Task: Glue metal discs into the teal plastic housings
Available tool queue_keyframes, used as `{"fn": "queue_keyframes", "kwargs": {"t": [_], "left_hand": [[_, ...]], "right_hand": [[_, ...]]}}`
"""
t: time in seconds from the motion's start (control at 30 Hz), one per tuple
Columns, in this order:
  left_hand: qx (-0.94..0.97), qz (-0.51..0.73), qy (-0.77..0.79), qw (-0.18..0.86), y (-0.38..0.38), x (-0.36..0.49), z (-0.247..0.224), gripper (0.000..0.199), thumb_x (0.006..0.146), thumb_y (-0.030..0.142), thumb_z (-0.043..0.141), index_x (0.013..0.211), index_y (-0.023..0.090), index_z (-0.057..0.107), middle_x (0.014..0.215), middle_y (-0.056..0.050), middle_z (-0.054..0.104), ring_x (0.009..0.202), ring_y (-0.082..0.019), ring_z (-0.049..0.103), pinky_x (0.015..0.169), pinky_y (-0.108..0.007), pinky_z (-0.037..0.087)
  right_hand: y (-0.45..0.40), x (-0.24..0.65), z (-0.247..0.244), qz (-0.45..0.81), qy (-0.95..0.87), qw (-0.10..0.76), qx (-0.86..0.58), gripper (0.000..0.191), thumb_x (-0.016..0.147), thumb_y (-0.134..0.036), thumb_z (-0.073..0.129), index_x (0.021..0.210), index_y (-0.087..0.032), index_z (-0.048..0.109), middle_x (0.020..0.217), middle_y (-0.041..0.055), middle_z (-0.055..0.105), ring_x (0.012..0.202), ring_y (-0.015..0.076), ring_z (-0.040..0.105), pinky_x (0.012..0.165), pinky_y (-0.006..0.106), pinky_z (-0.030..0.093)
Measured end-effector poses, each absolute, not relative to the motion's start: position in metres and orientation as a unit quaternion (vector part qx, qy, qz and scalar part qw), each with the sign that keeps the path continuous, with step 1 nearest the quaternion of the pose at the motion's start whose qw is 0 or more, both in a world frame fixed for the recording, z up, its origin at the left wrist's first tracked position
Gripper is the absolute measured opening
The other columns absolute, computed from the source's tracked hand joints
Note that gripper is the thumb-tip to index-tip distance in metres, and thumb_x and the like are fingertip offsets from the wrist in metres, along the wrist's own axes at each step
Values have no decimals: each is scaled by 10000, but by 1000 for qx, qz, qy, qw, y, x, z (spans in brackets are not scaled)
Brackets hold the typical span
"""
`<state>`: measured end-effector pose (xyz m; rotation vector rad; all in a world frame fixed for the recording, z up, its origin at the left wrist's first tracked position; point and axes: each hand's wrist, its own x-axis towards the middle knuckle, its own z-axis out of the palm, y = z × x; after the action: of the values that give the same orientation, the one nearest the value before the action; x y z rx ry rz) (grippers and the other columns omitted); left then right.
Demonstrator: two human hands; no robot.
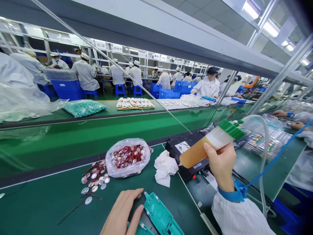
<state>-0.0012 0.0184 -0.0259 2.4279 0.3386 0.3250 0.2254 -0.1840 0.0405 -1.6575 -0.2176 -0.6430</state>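
Gripping a translucent plastic syringe barrel (197, 153) filled with amber fluid, the right hand (221, 166) closes its fingers firmly around the barrel's middle and holds it tilted in the air, its ribbed green cap (231, 129) pointing up and away. The barrel looks light, stiff and smooth, and the fluid seems thick; the mid-barrel is probably the surest place to hold it, clear of the cap and its clear flexible hose (262, 147). The left hand (121, 213) sits low, its fingers loosely curved and slightly spread just beside a teal plastic housing shell (160, 213), though any contact is hard to tell. That shell seems light and rigid, best taken by its edges. Near it on the green bench mat (49, 202) lie small silver discs with red-and-black wires (94, 179), fragile-looking, beside a clear plastic bag of more discs (128, 158). Crumpled white tissue (166, 168) lies next to a black bench controller (195, 171). Across the bench, a co-worker's hands (297, 125) rest near a tray of metal parts (266, 140).
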Motion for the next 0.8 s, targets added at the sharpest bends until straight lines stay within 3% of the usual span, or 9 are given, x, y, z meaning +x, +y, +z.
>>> {"fn": "queue_keyframes", "kwargs": {"t": [0.13, 0.37, 0.6, 0.8], "left_hand": [[934, 62, 131, 327, 21, 40, -2, 251, 887, 254, 397, 961, 199, 631, 927, -62, 687, 861, -218, 640, 787, -338, 506], [937, 6, 127, 326, 14, 91, 1, 125, 745, 172, 531, 776, 170, 652, 729, -22, 680, 698, -190, 629, 617, -262, 436], [939, 45, 106, 324, 7, 100, 5, 177, 819, 203, 447, 770, 162, 613, 716, -22, 633, 662, -180, 582, 614, -266, 414], [936, 63, 57, 340, 2, 110, 8, 159, 833, 216, 486, 795, 197, 639, 833, -15, 660, 788, -187, 574, 719, -285, 437]], "right_hand": [[-185, 223, 42, -339, -114, 617, -701, 411, 595, -460, 685, 863, -202, 511, 814, 109, 643, 746, 304, 639, 644, 420, 522], [-173, 221, 30, -280, -148, 623, -715, 384, 606, -477, 682, 810, -205, 503, 719, 73, 634, 665, 287, 630, 563, 387, 509], [-165, 216, 28, -262, -174, 614, -723, 352, 593, -452, 676, 789, -217, 502, 675, 44, 643, 592, 264, 634, 499, 357, 508], [-161, 214, 30, -261, -190, 615, -719, 336, 623, -432, 656, 823, -220, 488, 683, 33, 646, 593, 252, 635, 490, 335, 511]]}}
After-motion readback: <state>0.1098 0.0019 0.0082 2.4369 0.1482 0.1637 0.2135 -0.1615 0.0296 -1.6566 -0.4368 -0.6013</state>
